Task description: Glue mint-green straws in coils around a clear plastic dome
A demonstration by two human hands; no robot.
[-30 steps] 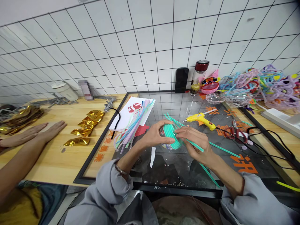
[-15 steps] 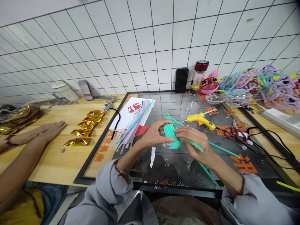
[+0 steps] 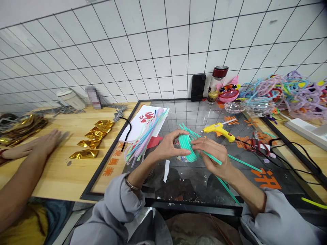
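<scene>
Over the glass-topped board, my left hand (image 3: pixel 170 144) curves its thumb and fingers around a clear ball wrapped in rows of teal pipe cleaner (image 3: pixel 187 147). On the ball's right side my right hand (image 3: pixel 213 153) pinches a loose teal pipe cleaner (image 3: pixel 211 157) against the wrapping; its fingertips are partly hidden. Several loose teal pipe cleaners (image 3: pixel 245 162) lie behind and to the right of the hands. Beyond my right hand rests a yellow glue gun (image 3: pixel 217 130), its nozzle pointing left. A bundle of pastel pipe cleaners (image 3: pixel 143 136) lies left of my left hand on white paper (image 3: pixel 135 124).
Red-handled scissors (image 3: pixel 252 144) and black cords lie at right. A phone (image 3: pixel 198 87), a glass bottle (image 3: pixel 216 85) and a heap of coloured pipe cleaners (image 3: pixel 288 92) line the wall. At left, another person's hands (image 3: pixel 47 143) rest near folded gold foil (image 3: pixel 93 136).
The other person's hands have slid left along the table, away from the gold foil. My own hands and the wrapped ball show no visible change.
</scene>
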